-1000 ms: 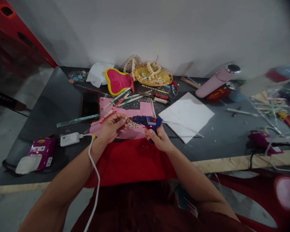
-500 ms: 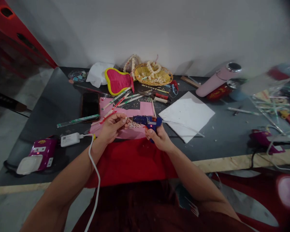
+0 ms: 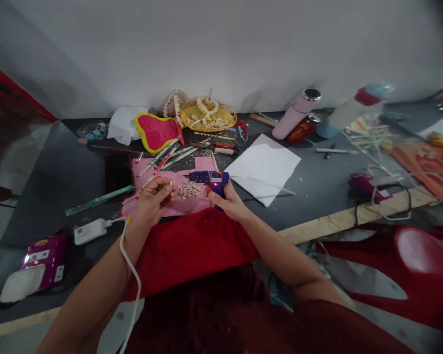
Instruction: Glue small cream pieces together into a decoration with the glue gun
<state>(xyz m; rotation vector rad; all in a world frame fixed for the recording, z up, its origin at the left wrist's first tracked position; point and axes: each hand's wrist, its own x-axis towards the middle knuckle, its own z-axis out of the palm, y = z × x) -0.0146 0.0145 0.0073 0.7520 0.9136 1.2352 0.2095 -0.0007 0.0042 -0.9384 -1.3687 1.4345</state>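
Note:
In my right hand (image 3: pixel 227 200) is a blue glue gun (image 3: pixel 206 178), its nozzle pointing left and a small red light lit on its body. A clear glue stick (image 3: pixel 264 184) trails out of its back end. My left hand (image 3: pixel 155 197) pinches a tiny whitish piece (image 3: pixel 171 184) between thumb and fingers, apart from the nozzle. Below the gun a heap of small pale pieces (image 3: pixel 189 190) lies on pink paper (image 3: pixel 170 209). Red cloth (image 3: pixel 192 241) hangs over the table edge in front of me.
A yellow basket (image 3: pixel 227 125) with strung pale pieces stands by the wall, near a pink heart-shaped item (image 3: pixel 157 132). White sheet (image 3: pixel 268 169), pink flask (image 3: pixel 297 114) and red can (image 3: pixel 304 128) are right. A phone (image 3: pixel 117 173), white charger (image 3: pixel 90 231) and purple socket box (image 3: pixel 46 258) are left.
The view has swung to the right. My left hand has drawn back from the glue gun's nozzle, still pinching the small piece, and a gap now shows between them.

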